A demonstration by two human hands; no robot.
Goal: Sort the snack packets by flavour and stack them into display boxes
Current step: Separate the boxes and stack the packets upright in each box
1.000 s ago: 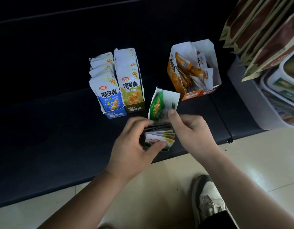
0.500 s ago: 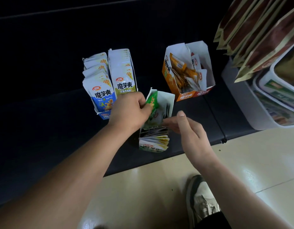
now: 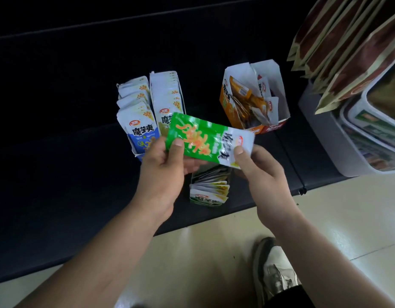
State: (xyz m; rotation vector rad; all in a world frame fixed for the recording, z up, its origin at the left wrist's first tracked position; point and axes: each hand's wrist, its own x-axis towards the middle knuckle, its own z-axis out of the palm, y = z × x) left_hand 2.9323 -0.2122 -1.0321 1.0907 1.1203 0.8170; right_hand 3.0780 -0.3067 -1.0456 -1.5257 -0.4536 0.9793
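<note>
Fingers [image 3: 177, 144] of left hand [image 3: 161, 174] and right hand [image 3: 265, 174] pinch green packet [image 3: 198, 138] between them, seemingly over box [image 3: 208, 193]

Dark shelf [image 3: 59, 174] is lying open left of the blue packets [image 3: 136, 121], and a gap is running between the olive packets [image 3: 166, 96] and the orange box [image 3: 225, 101]. The green packet [image 3: 205, 141], held crosswise, is hanging over the green box [image 3: 205, 200]; a grey bin [image 3: 320, 138] is closing the right side
</note>
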